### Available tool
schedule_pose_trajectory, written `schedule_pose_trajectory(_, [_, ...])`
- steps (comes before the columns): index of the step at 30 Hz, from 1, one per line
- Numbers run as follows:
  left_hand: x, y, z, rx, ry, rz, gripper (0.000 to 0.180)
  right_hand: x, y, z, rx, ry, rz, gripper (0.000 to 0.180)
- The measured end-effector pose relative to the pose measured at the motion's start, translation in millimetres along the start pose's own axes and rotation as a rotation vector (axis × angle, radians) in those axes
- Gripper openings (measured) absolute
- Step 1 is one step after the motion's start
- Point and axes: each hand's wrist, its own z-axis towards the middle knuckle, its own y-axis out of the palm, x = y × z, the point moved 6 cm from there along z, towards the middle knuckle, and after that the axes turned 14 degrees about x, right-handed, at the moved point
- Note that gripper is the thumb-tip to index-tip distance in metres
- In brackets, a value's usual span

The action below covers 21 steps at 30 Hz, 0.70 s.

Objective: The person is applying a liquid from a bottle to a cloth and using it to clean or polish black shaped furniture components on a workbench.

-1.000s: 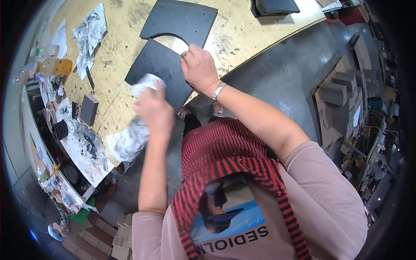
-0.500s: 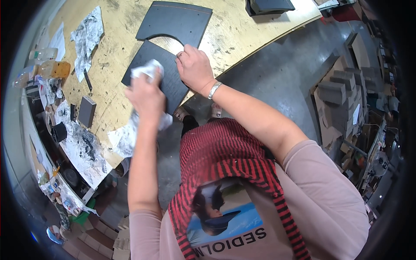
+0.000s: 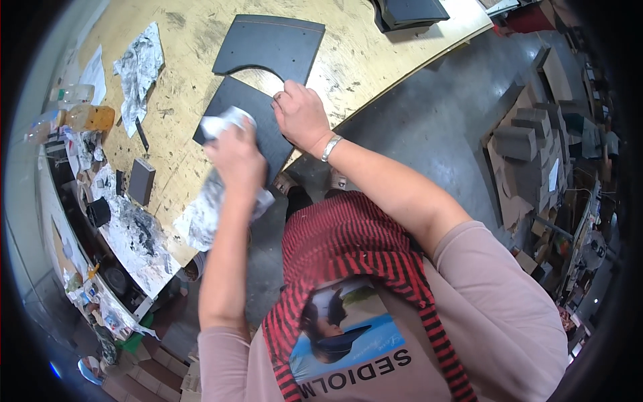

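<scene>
My left hand (image 3: 234,157) grips a crumpled, ink-stained white cloth (image 3: 207,208) and presses it on a dark grey flat panel (image 3: 238,110) lying at the near edge of the wooden workbench (image 3: 194,40). My right hand (image 3: 300,117) lies flat on the same panel's right side, fingers spread, a silver bracelet on its wrist. A second dark panel (image 3: 274,47) with a curved cut-out lies just beyond it on the bench.
Stained paper sheets (image 3: 137,67) and a small grey block (image 3: 141,181) lie on the bench to the left, with bottles (image 3: 80,117) near its edge. More dark panels (image 3: 408,12) are stacked at the far end. Grey foam blocks and cardboard (image 3: 529,154) stand on the concrete floor at right.
My left hand has slid the cloth across the panel, first up and left, now back toward its near edge. My right hand has stayed on the panel.
</scene>
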Motion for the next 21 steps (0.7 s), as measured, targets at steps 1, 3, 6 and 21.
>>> schedule_pose_trajectory(1, [26, -5, -11, -0.065, 0.006, -0.086, 0.043, 5, -4, -1, 0.008, 0.003, -0.008, 0.009])
schedule_pose_trajectory(3, [29, -10, -9, -0.104, 0.005, -0.110, 0.042, 4, -6, -1, 0.018, 0.004, -0.009, 0.009])
schedule_pose_trajectory(6, [-31, 10, 29, -0.027, -0.079, 0.075, 0.040, -8, -2, 0, 0.007, -0.009, 0.000, 0.009])
schedule_pose_trajectory(21, [23, 6, 14, -0.039, 0.082, -0.068, 0.038, 4, -3, -3, 0.028, 0.006, 0.023, 0.004])
